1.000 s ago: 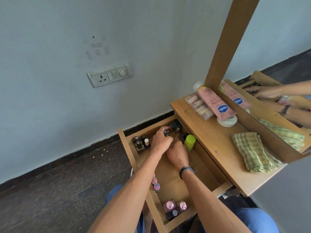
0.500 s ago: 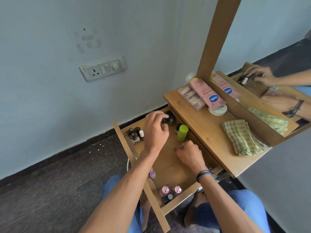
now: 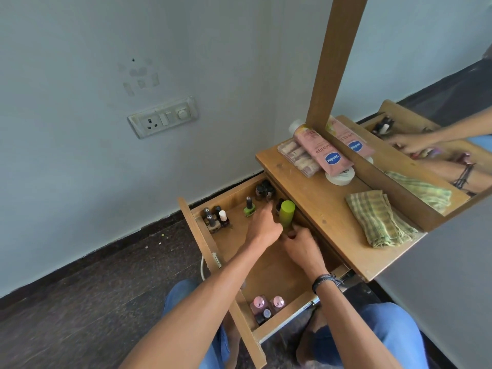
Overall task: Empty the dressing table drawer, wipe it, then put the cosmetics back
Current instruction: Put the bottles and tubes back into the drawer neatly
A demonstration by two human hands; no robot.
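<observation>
The wooden drawer [image 3: 205, 235] stands pulled out below the dressing table top [image 3: 319, 206]. My right hand [image 3: 300, 247] grips the lower end of an upright lime-green tube [image 3: 287, 212] at the drawer's right side. My left hand [image 3: 263, 227] lies just left of it, fingers stretched toward a small dark bottle [image 3: 279, 203] and holding nothing. A green nail polish [image 3: 249, 209] stands free beside that hand. Other nail polishes cluster at the far left corner [image 3: 215, 219], dark bottles [image 3: 265, 190] at the far wall, pink bottles [image 3: 267, 304] at the near corner.
On the table top lie a pink Vaseline tube [image 3: 319, 150], a clear plastic box [image 3: 295, 158], a white jar [image 3: 340, 177] and a folded green checked cloth [image 3: 378, 219]. A mirror in a wooden frame [image 3: 335, 62] rises behind them. A wall socket [image 3: 162, 118] is at the left.
My left hand has let go of the green nail polish, which now stands free, and has drawn back a little. My right hand has moved up and taken hold of the lime-green tube.
</observation>
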